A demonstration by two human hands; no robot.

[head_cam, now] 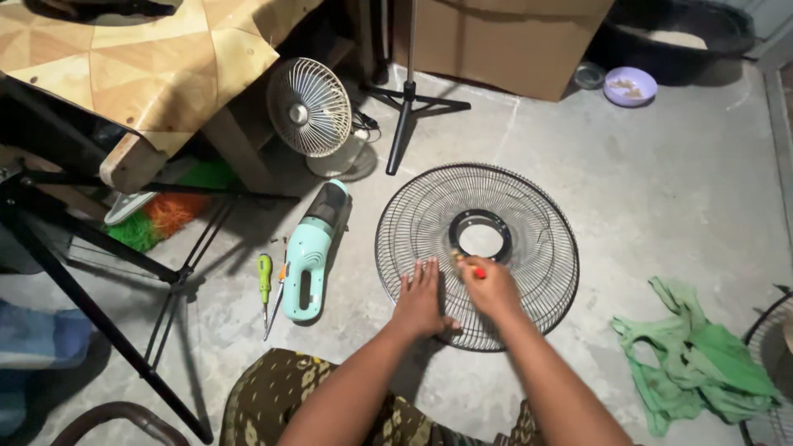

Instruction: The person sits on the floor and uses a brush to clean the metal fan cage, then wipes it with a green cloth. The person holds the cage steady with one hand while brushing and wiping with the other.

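A person sits on the floor [661, 182] with a round black fan grill [477, 252] lying flat in front of them. The left hand [420, 299] rests on the near part of the grill. Its fingers are spread out flat and press the wires down. They pinch nothing.

The right hand [492, 287] is just to the right of the left hand. It is curled shut around a small tool with a red handle [477, 271]. The tool's tip pokes out past the fingers and meets the black ring [481, 236] in the middle of the grill, at its near left edge.

It looks like the person is working on a screw or clip on that ring, though the part is too small to tell. The step seems to be in the middle. The next move likely calls for a steady left hand, so the grill does not slide, and small careful turns with the tool.

Far to the left of both hands lie a green screwdriver [264, 277], an orange one [278, 299] and a mint blower [311, 256]. A green cloth [694, 355] lies well off to the right.
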